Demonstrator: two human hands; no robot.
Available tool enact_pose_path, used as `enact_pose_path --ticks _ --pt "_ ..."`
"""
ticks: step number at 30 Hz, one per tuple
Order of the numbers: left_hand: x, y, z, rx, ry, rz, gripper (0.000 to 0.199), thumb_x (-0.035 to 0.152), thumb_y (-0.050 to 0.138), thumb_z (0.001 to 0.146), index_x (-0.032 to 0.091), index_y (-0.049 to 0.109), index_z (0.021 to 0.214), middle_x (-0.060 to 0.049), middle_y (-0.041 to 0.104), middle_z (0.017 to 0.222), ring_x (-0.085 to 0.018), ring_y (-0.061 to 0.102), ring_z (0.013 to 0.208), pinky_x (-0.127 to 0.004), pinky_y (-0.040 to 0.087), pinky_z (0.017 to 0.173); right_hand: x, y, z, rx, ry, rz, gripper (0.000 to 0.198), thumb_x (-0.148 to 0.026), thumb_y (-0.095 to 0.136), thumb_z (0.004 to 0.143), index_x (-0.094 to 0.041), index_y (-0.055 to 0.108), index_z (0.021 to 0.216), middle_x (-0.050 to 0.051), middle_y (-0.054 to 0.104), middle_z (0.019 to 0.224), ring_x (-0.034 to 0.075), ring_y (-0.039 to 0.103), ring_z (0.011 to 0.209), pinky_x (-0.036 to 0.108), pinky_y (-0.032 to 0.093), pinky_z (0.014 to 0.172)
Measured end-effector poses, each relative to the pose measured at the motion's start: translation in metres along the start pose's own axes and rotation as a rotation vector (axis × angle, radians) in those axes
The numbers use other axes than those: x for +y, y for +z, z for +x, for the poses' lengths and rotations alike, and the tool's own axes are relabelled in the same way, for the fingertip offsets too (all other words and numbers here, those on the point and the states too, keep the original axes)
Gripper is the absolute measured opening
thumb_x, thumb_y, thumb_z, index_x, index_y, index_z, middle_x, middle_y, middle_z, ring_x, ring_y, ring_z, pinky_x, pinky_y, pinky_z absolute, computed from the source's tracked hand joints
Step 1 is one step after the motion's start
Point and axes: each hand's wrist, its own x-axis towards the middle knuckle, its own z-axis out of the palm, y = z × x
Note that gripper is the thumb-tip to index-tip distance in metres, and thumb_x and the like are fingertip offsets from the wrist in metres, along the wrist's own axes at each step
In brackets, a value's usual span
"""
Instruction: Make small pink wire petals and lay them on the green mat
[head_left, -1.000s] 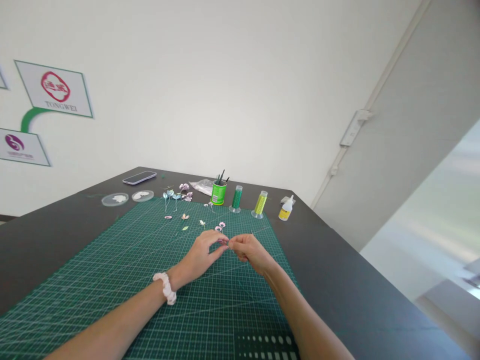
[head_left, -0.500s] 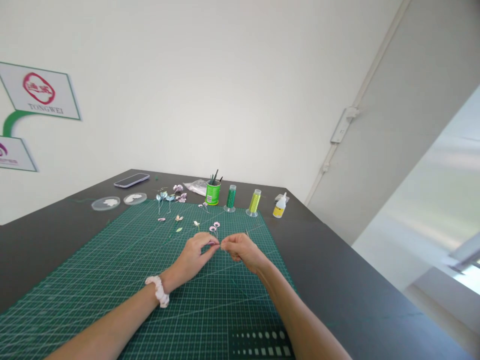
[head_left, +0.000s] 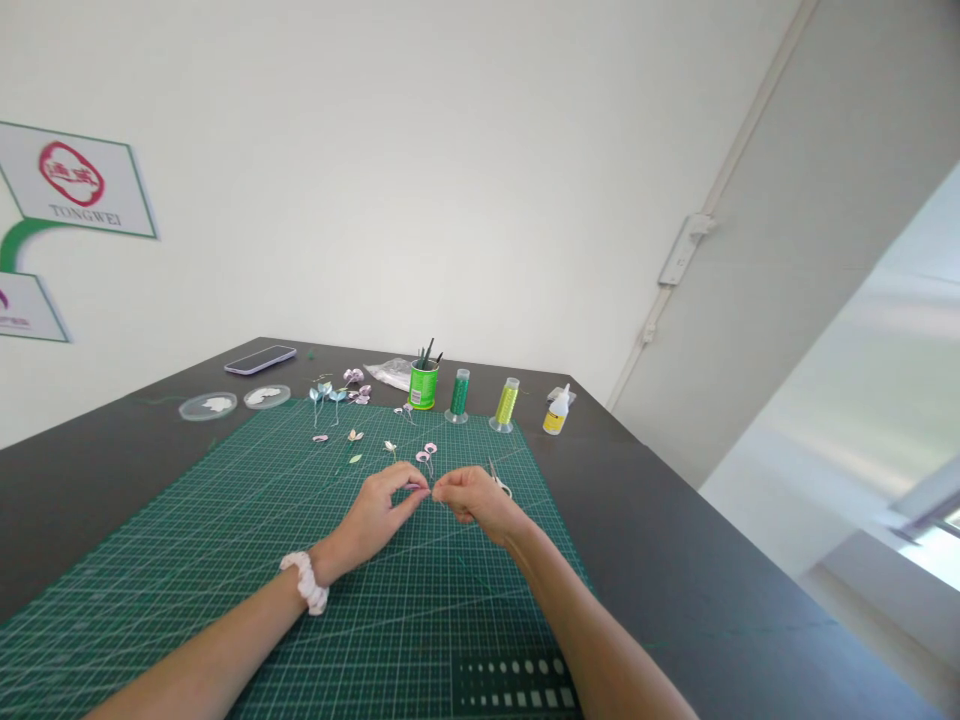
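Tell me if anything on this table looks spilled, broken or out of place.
Nothing stands out. The green can, dark green spool, yellow-green spool and white bottle stand on their bases, with no spill visible. The scissors lie partly hidden behind the right hand, and the pink piece in the left hand is too small to judge.

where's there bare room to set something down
Bare: mat left of the left hand; dark table right of the mat, nearer than the glue bottle. Crowded: the far mat edge, around flowers, can and thread spools.

Left hand [head_left: 377, 507] pinched, right hand [head_left: 480, 500] pinched, just beside each other
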Motion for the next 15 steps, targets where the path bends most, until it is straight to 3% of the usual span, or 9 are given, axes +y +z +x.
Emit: enact_pose_path --ticks 15 --pt "0.0029 -0.0051 -0.0005 -0.006 -0.045 -0.020 0.018 0.026 0.054 0.088 0.018 0.064 0.076 -0.001 0.067 0.076 -0.015 0.062 0.071 -0.026 0.049 0.069 -0.0052 0.0051 -0.0005 -0.028 0.035 0.056 0.028 -0.037 0.077 0.058 -0.016 0.060 0.058 -0.012 0.031 0.037 0.005 0.020 0.040 0.025 0.014 0.043"
